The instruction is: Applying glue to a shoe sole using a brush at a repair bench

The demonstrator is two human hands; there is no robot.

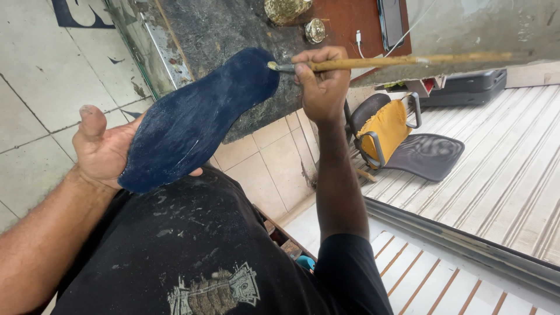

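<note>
My left hand (99,149) holds a dark blue shoe sole (195,119) from beneath at its heel end, thumb raised beside it. The sole lies flat and points up toward the dark worktop. My right hand (321,81) grips a long wooden-handled brush (402,60) near its metal ferrule. The brush tip touches the sole's toe end at its right edge. The sole's surface looks wet and streaked.
A dark stone worktop (233,29) lies behind the sole, with a brass-coloured tin (315,30) and a phone (392,22) on it. An office chair with a yellow cushion (388,134) stands to the right on ribbed metal sheeting. Tiled floor lies at left.
</note>
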